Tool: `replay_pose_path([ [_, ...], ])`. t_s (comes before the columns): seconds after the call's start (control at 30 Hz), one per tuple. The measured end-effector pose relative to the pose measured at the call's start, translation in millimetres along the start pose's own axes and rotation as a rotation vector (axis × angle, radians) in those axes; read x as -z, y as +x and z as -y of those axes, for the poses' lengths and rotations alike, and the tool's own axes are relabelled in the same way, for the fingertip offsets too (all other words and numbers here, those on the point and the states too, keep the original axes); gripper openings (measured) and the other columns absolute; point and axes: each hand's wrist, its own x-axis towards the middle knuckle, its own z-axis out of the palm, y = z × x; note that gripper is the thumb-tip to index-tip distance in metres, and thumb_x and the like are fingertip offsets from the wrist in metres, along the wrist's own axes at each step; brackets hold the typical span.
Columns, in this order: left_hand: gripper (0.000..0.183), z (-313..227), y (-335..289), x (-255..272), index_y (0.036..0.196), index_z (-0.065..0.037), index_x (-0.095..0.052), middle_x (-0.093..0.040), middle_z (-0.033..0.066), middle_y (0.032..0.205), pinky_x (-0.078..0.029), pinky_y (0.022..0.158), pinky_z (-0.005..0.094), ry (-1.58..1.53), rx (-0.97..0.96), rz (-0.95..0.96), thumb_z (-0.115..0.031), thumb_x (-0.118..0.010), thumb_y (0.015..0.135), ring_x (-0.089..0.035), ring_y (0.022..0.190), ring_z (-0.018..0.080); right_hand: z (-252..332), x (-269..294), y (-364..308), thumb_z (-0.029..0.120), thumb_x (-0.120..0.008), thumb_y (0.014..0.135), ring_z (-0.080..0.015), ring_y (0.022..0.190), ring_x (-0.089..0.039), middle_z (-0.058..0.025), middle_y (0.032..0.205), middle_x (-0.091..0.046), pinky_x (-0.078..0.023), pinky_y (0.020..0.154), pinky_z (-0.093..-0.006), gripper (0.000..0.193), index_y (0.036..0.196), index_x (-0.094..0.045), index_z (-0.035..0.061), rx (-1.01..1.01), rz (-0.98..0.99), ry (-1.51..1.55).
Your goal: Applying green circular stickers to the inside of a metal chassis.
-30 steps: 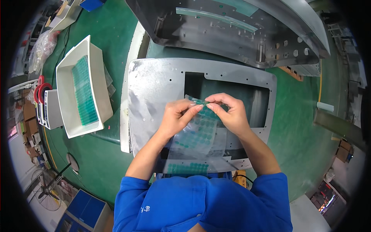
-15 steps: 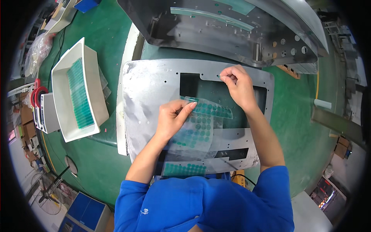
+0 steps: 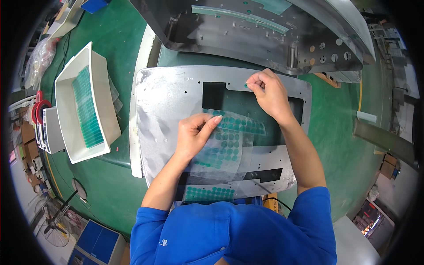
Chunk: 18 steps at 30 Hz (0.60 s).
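Observation:
A flat grey metal panel (image 3: pixel 163 110) with cut-outs and small holes lies in front of me. Between thumb and fingers, my left hand (image 3: pixel 193 134) pinches a clear strip of round green stickers (image 3: pixel 240 124) above the large cut-out. Below it hangs or lies a larger clear sheet of green dots (image 3: pixel 227 148); whether the two are joined I cannot tell. My right hand (image 3: pixel 271 95) is closed in a pinch at the panel's far edge strip, with a small round green sticker (image 3: pixel 246 85) at its fingertips. Another dotted sheet (image 3: pixel 210 193) rests at the panel's near edge.
Beyond the panel stands a large dark metal housing (image 3: pixel 247 44) with studs and holes. To the left is a cream plastic bin (image 3: pixel 112 132) holding a green gridded sheet (image 3: pixel 87 108). Red-handled scissors (image 3: pixel 39 99) sit left of the bin. A fan (image 3: pixel 55 227) stands at lower left.
My right hand has shifted slightly left and away from me along the panel's far strip, and the green sticker shows more at its fingertips. My left hand keeps its pinch on the strip.

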Motion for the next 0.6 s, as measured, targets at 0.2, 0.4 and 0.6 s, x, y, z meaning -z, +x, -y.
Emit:
replay_pose_path([
  [0.2, 0.023, 2.7, -0.6, -0.2, 0.066, 0.001, -0.059, -0.049, 0.0016, 0.051, -0.032, 0.044, 0.0226, -0.016, 0.016, -0.007, -0.016, -0.064, 0.08, -0.04, 0.047, 0.0069, -0.6, -1.9, -0.7, 0.009, -0.06, 0.073, -0.0199, 0.076, -0.053, -0.002, 0.074, -0.055, -0.043, 0.068, -0.0324, 0.002, 0.072, -0.06, 0.0105, 0.027, -0.019, -0.053],
  [0.4, 0.022, 6.3, -4.0, 1.7, 0.066, 0.0, -0.059, -0.046, 0.0006, 0.051, -0.03, 0.044, 0.0215, -0.046, 0.032, -0.031, -0.016, -0.065, 0.079, -0.039, 0.048, 0.0053, -0.7, 6.5, 6.0, 0.013, -0.067, 0.068, -0.0175, 0.065, -0.051, -0.0011, 0.07, -0.052, -0.042, 0.061, -0.0319, 0.011, 0.073, -0.058, 0.0089, -0.12, 0.116, 0.171],
  [0.6, 0.015, -10.0, -22.4, 15.7, 0.068, 0.001, -0.061, -0.049, 0.0009, 0.053, -0.03, 0.044, 0.0211, -0.029, -0.128, -0.037, -0.011, -0.066, 0.077, -0.04, 0.049, 0.006, -0.9, 14.3, 20.5, 0.009, -0.069, 0.066, -0.0079, 0.061, -0.044, 0.0012, 0.067, -0.051, -0.038, 0.056, -0.0242, 0.021, 0.085, -0.06, 0.0069, -0.116, 0.111, -0.043],
])
